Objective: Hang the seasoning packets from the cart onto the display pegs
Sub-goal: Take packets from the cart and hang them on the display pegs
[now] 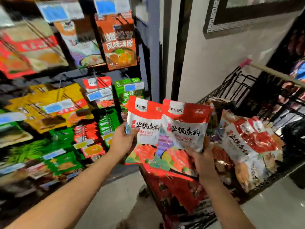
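Observation:
I hold two red-and-white seasoning packets side by side above the cart. My left hand (123, 139) grips the left packet (143, 126) at its left edge. My right hand (203, 161) grips the right packet (183, 129) at its lower right corner. The right packet overlaps the left one. More packets of the same kind (249, 146) lie piled in the black wire cart (237, 90) to the right. The display pegs (97, 85) on the left rack carry hanging packets in red, green and yellow.
The rack of hanging goods (49, 104) fills the left side, blurred. A large orange soup-base packet (118, 43) hangs at the top. A dark pillar (181, 47) and a pale wall stand behind the cart. The cart's handle (270, 71) has a pink end cap. Pale floor tiles (118, 195) lie below.

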The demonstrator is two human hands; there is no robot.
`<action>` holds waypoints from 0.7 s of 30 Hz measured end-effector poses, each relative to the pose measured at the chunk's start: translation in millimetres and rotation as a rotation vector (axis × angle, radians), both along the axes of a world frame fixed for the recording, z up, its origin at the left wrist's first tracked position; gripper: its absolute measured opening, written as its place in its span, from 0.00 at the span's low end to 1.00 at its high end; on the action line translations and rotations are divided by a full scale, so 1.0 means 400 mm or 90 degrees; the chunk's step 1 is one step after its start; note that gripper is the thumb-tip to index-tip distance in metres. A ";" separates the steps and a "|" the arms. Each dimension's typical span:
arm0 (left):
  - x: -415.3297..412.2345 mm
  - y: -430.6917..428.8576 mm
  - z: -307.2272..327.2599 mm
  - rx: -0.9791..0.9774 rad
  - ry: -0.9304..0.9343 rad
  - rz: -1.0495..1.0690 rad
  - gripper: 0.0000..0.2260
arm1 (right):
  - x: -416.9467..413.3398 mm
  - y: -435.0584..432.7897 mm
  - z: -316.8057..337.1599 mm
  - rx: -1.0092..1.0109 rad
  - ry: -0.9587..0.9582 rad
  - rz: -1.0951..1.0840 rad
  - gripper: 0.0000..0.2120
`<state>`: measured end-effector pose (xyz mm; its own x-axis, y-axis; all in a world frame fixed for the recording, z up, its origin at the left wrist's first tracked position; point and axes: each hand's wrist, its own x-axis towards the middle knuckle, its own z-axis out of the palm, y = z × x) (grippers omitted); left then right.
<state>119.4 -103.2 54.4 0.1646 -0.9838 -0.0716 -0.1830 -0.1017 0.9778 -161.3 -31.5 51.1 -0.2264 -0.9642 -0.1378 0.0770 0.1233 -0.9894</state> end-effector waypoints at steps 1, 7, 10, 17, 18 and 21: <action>0.038 0.012 0.012 -0.004 -0.013 0.018 0.11 | 0.037 -0.011 0.006 -0.003 -0.009 0.011 0.33; 0.283 0.016 -0.034 0.010 -0.024 0.051 0.10 | 0.266 -0.075 0.010 -0.044 -0.030 0.036 0.27; 0.391 -0.021 -0.071 0.053 0.040 0.067 0.10 | 0.381 -0.104 -0.010 -0.031 -0.052 0.011 0.31; 0.534 -0.130 -0.106 0.069 0.072 0.003 0.16 | 0.560 -0.130 -0.009 -0.057 -0.066 -0.045 0.36; 0.544 -0.144 -0.112 0.074 0.060 -0.002 0.18 | 0.579 -0.129 0.008 -0.056 -0.121 -0.035 0.47; 0.558 -0.185 -0.129 0.042 0.046 -0.004 0.18 | 0.607 -0.154 0.009 -0.046 -0.179 -0.069 0.66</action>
<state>342.8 -177.0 2.7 0.1508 -0.9776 -0.1471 -0.1133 -0.1649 0.9798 81.7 -93.1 54.5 -0.2910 -0.9463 -0.1408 0.3573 0.0290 -0.9335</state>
